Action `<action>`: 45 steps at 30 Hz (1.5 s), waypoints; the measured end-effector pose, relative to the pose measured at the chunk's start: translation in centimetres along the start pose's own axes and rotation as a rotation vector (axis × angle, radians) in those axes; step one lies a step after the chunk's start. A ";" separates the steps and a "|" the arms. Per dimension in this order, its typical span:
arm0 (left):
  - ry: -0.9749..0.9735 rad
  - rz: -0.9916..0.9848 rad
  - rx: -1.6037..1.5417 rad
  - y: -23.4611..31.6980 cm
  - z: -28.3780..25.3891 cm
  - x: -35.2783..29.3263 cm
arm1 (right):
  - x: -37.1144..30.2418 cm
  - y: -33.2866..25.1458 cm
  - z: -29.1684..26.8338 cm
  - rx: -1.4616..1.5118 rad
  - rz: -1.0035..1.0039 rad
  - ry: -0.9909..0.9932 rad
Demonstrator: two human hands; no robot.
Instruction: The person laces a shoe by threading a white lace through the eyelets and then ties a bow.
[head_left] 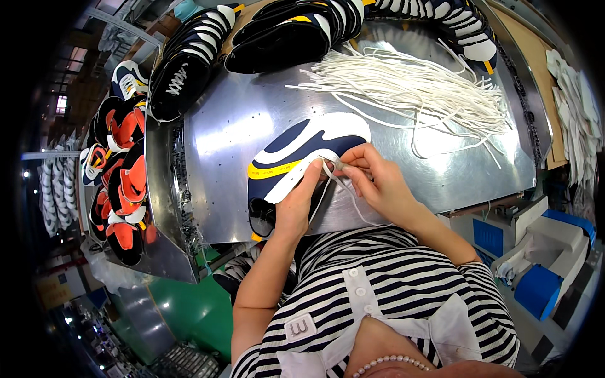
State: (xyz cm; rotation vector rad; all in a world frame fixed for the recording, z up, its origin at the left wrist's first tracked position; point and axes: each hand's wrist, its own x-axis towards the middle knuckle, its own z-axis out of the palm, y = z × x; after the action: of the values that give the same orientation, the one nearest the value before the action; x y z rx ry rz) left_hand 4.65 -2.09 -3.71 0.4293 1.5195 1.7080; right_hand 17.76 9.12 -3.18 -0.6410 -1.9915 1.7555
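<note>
On the metal tabletop lies a navy and white shoe upper [285, 142] with a yellow stripe, turned on its side, its dark opening toward me. My left hand [296, 205] is closed on its eyelet edge, thumb on the white side panel. My right hand [373, 179] pinches a white shoelace [358, 210] right at that edge, close to the left fingertips. Loose lengths of lace hang from between the hands toward the table's near edge. The fingertips hide the exact eyelet.
A heap of white shoelaces [409, 88] lies at the far right of the metal table [220, 183]. Rows of nested shoe uppers [283, 47] line its far side. Red-lined shoes [129, 183] are piled on the left. A grey and blue machine [542, 252] stands at the right.
</note>
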 end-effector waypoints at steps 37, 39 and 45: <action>0.280 0.382 -0.100 -4.4 -6.4 -2.6 | 2.7 -6.5 8.6 -0.843 -0.162 -0.274; 0.242 0.313 -0.232 -3.4 -7.6 -3.0 | 2.4 -6.8 8.3 -0.821 -0.146 -0.256; 0.004 0.254 -0.436 -0.7 -9.8 -3.4 | 2.3 -6.7 8.6 -0.524 -0.150 -0.232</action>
State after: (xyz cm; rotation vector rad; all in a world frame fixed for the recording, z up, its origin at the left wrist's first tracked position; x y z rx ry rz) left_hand 0.16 -11.22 -5.71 0.3979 1.0829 2.1716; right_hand 10.39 2.87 2.40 -0.4367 -2.6165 1.2674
